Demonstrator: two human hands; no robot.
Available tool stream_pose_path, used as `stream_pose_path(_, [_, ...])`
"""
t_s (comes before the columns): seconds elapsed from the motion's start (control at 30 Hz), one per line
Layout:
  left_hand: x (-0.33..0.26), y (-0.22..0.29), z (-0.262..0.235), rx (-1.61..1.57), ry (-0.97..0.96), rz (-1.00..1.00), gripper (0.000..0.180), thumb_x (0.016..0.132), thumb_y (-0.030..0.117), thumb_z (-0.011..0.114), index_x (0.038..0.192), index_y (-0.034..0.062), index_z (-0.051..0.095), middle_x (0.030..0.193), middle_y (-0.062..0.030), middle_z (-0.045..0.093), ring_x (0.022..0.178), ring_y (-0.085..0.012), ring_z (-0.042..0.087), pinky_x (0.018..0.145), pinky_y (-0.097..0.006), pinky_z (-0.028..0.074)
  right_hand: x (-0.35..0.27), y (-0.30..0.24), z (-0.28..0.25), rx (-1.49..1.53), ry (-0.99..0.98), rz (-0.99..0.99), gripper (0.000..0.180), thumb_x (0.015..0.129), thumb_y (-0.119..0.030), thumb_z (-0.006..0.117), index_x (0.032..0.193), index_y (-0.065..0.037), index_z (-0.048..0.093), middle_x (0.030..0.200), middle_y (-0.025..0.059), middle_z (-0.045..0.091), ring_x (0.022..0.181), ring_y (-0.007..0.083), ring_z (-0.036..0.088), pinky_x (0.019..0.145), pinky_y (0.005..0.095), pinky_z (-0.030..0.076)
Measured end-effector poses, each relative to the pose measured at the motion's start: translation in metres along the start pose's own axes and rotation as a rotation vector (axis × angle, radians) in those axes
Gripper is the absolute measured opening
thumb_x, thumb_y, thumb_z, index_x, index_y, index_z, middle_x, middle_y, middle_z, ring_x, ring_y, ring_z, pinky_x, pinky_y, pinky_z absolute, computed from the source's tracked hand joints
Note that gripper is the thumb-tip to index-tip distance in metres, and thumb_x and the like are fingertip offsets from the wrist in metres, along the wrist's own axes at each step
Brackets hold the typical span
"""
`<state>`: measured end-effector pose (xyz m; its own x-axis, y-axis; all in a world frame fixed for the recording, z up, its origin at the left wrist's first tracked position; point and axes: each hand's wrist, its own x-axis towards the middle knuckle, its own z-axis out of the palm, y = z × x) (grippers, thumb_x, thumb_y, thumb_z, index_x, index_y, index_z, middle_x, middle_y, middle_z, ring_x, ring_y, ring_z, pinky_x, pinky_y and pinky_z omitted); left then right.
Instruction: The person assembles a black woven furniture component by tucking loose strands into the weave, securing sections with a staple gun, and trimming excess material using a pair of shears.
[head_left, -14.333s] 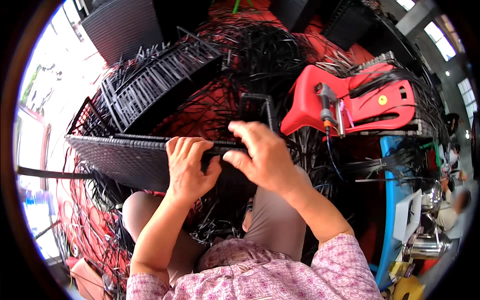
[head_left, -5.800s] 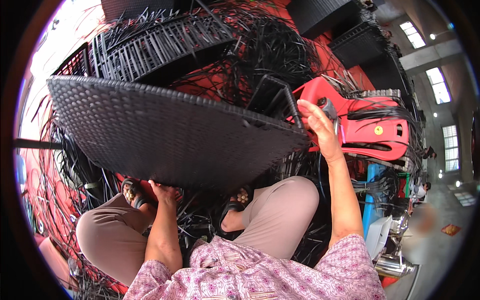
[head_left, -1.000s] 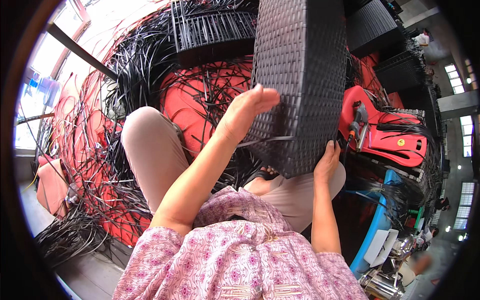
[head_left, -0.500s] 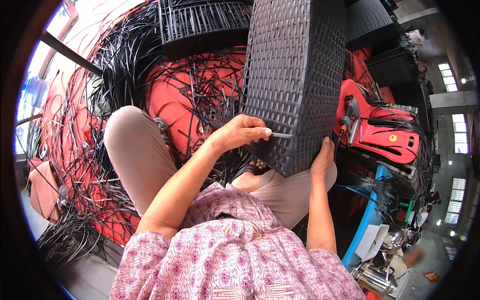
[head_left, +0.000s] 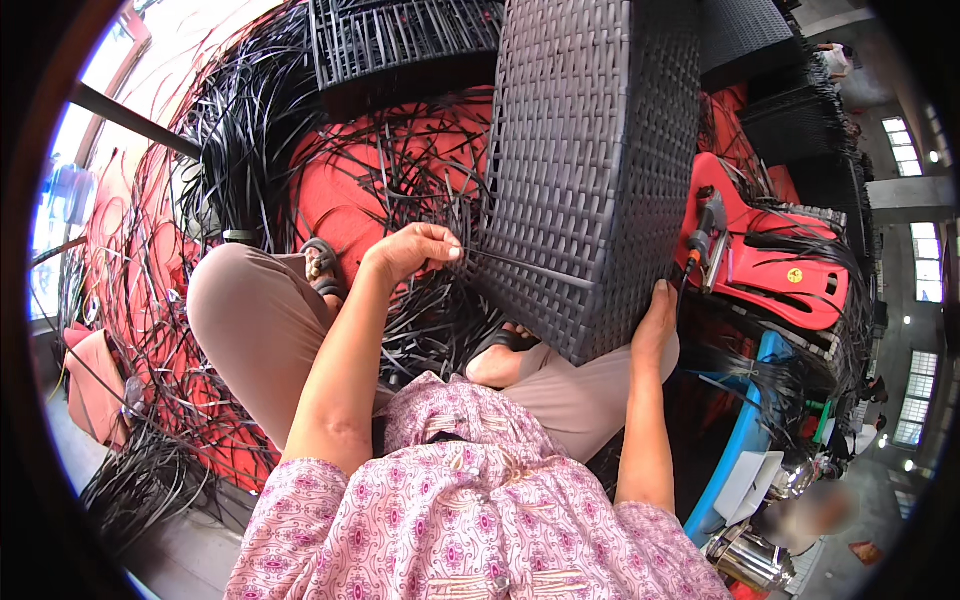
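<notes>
A tall black woven plastic-rattan box [head_left: 556, 150] leans in front of me, its lower corner close to my folded leg. My left hand [head_left: 412, 252] is off to its left, thumb and finger pinched on a thin dark strip [head_left: 530, 268]. That strip runs taut from the fingertips to the weave near the box's front corner. Against the right face of the box, low down, my right hand [head_left: 655, 325] holds it; most of its fingers are hidden.
Loose black strips [head_left: 240, 140] lie heaped over the red floor covering. At right, a power drill [head_left: 706, 225] rests on a red plastic seat [head_left: 790, 270], beside a blue tub [head_left: 735, 450] and a metal pot [head_left: 750, 555]. Another slatted black frame [head_left: 410, 40] stands behind.
My left hand has moved left, away from the box's corner, drawing the strip out with it. The box has shifted slightly right; my right hand stays on its side.
</notes>
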<state>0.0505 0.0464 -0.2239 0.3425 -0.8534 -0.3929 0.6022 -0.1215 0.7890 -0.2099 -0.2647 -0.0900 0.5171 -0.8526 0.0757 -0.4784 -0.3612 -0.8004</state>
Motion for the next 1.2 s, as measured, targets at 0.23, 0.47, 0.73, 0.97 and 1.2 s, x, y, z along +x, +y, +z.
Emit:
stream_pose_path(0.23, [0.044,0.019,-0.025,0.380,-0.023,-0.074,0.032,0.087,0.027,0.083,0.106,0.0019,0.079,0.095,-0.0025,0.076,0.086,-0.0138,0.066,0.082,-0.031,0.053,0.024,0.004,-0.017,0.143,-0.220,0.170,0.064,0.107,-0.047,0.047,0.134,0.010,0.060,0.135,0.0118,0.063,0.123,0.0202,0.056,0.111,0.0331,0.038])
stream_pose_path(0.47, [0.065,0.027,-0.029,0.213,-0.043,-0.167,0.034,0.089,0.030,0.081,0.114,0.0069,0.078,0.105,-0.0010,0.076,0.098,-0.0133,0.069,0.087,-0.029,0.055,0.032,0.025,-0.008,0.083,-0.067,-0.034,0.062,0.109,-0.043,0.043,0.141,0.009,0.055,0.141,0.0153,0.059,0.129,0.0236,0.053,0.114,0.0360,0.036])
stream_pose_path(0.73, [0.075,0.019,0.040,0.046,0.012,-0.082,0.049,0.101,0.037,0.068,0.134,0.0006,0.065,0.081,-0.0036,0.069,0.066,-0.0122,0.062,0.062,-0.027,0.048,0.051,0.037,-0.019,0.146,0.024,0.064,0.058,0.111,-0.040,0.043,0.142,0.008,0.055,0.143,0.0129,0.059,0.129,0.0220,0.055,0.115,0.0348,0.037])
stream_pose_path(0.97, [0.039,0.052,0.059,0.236,0.155,0.028,0.050,0.107,0.039,0.057,0.129,-0.0055,0.064,0.065,-0.0006,0.055,0.053,-0.0100,0.050,0.052,-0.028,0.040,0.031,0.012,-0.013,0.502,-0.198,0.249,0.063,0.109,-0.046,0.045,0.149,0.002,0.050,0.146,0.0122,0.058,0.130,0.0236,0.058,0.112,0.0380,0.043])
stream_pose_path(1.2, [-0.028,0.164,0.094,1.022,0.350,0.022,0.046,0.103,0.039,0.055,0.106,-0.0040,0.071,0.101,-0.0289,0.072,0.098,-0.0452,0.068,0.085,-0.050,0.052,-0.064,-0.066,0.013,0.783,-0.291,0.692,0.059,0.109,-0.045,0.043,0.146,0.000,0.053,0.143,0.0122,0.061,0.126,0.0255,0.061,0.110,0.0407,0.047])
